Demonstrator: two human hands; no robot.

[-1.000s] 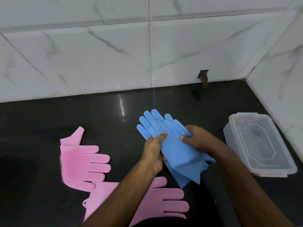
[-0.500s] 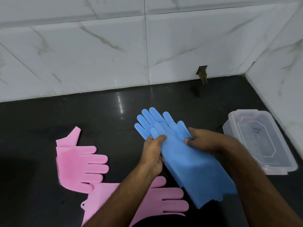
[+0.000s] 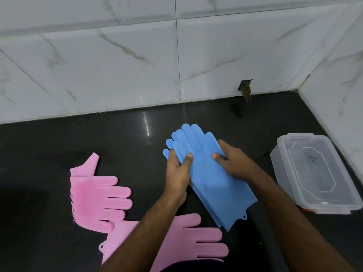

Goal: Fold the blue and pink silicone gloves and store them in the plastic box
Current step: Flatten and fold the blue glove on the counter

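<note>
- Left hand (image 3: 177, 173): thumb pressed on top of the blue gloves (image 3: 208, 179), fingers curled under their left edge, a firm pinch.
- Right hand (image 3: 230, 161): thumb tip lies on the top face and the fingers wrap round the right edge, so both hands hold the pair.
- The blue gloves are stacked one on the other, fingertips toward 12 o'clock, cuffs toward 5 o'clock; I cannot tell whether the cuffs touch the black counter (image 3: 59, 146).
- At 3 o'clock from the hands sits the plastic box (image 3: 314, 173), clear lid on it, near the side wall.
- At 9 o'clock a pink glove (image 3: 94, 195) lies flat, bristled palm up.
- At 6 o'clock the second pink glove (image 3: 186, 240) lies partly under the left forearm, its cuff overlapping the first.
</note>
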